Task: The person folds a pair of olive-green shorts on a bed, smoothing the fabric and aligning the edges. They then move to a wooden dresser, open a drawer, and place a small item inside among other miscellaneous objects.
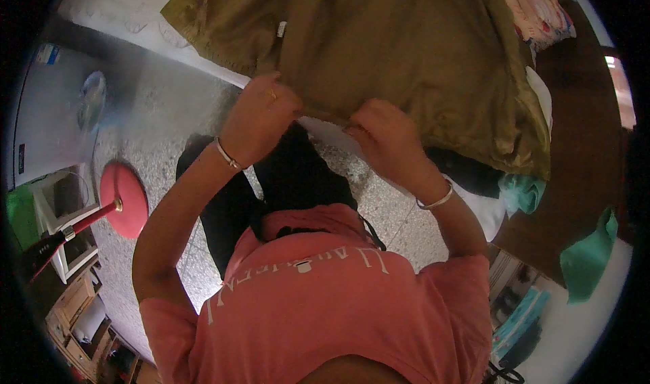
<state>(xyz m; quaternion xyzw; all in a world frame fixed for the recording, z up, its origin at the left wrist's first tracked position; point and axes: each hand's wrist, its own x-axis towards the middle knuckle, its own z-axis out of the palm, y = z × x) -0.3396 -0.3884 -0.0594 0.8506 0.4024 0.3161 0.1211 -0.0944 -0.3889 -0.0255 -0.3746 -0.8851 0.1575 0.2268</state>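
Observation:
An olive-brown garment (pixel 365 44) is spread over the bed in front of me, with a small white label (pixel 281 29) on its left part. At its near edge my left hand (pixel 266 105) pinches the cloth. A short way to the right, my right hand (pixel 383 130) grips the same edge. Between the two hands runs a stretch of the hem. The garment's right part hangs in folds near the bed's side, and its far end is cut off by the top of the view.
White bedding (pixel 122 6) lies under the garment. A red round-based stand (pixel 123 201) is on the speckled floor (pixel 391 226), left of me. Further left is a grey refrigerator (pixel 56 110). A dark brown wooden panel (pixel 574 130) rises on the right, near green cloth (pixel 589 262) and folded patterned fabric (pixel 538 13).

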